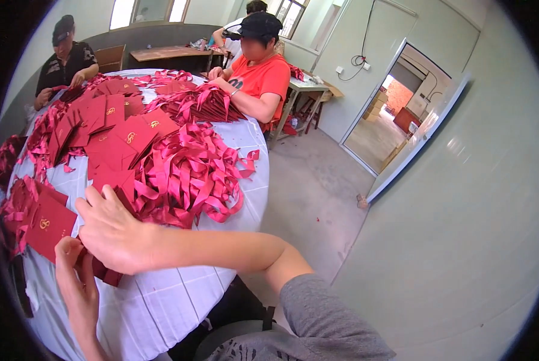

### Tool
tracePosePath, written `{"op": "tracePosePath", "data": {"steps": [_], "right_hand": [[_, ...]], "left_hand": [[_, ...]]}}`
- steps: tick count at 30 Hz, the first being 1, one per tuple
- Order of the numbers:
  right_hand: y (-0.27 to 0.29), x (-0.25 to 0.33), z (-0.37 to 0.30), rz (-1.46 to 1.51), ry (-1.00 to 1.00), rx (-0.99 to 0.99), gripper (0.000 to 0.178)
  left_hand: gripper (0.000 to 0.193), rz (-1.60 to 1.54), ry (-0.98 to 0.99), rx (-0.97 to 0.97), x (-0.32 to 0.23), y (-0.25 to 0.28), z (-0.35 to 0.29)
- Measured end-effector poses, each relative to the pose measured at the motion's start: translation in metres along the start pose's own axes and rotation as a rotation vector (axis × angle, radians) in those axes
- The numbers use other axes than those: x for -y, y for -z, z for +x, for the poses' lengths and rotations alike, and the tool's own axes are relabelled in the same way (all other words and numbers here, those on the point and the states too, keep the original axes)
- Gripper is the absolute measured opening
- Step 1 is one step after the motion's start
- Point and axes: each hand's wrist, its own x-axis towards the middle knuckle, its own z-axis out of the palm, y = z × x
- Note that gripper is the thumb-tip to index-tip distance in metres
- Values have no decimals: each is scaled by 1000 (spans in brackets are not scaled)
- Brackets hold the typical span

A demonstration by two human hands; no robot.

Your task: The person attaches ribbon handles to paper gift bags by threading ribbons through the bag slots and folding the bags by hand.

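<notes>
At the table's near left, my left hand (77, 271) has its fingers bent and closed at the edge of a dark red paper bag (108, 275), which lies mostly under my right wrist. My right hand (113, 231) reaches across just above it, fingers curled downward; what they grip, if anything, is hidden. Left of both hands lies a dark red bag (48, 224) with a gold emblem, among bags with ribbon. Beyond my right fingers, more dark red bags (125, 141) are piled. A heap of loose pinkish-red ribbons (188, 174) lies right of the pile.
A white cloth (155, 307) covers the round table. Across it, a person in a red shirt (263, 78) and one in black (65, 63) handle similar bags. Another person stands behind them. An open door (423, 135) is at the right, beyond grey floor.
</notes>
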Motion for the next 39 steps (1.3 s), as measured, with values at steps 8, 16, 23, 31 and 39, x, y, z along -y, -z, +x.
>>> {"op": "tracePosePath", "data": {"steps": [8,16,23,31,39], "right_hand": [[5,-36,54,601,99,628,26],[-7,-47,49,571,48,603,19],[7,-25,44,710,-230,606,14],[-6,-36,54,1037,-336,144,19],[2,-35,75,1152,-472,115,15]], "left_hand": [[35,134,-28,-20,7,10,-10],[30,321,-392,18,-9,-1,5],[26,356,-436,-13,2,7,-2],[26,328,-448,-18,0,4,4],[34,336,-416,13,4,4,4]]}}
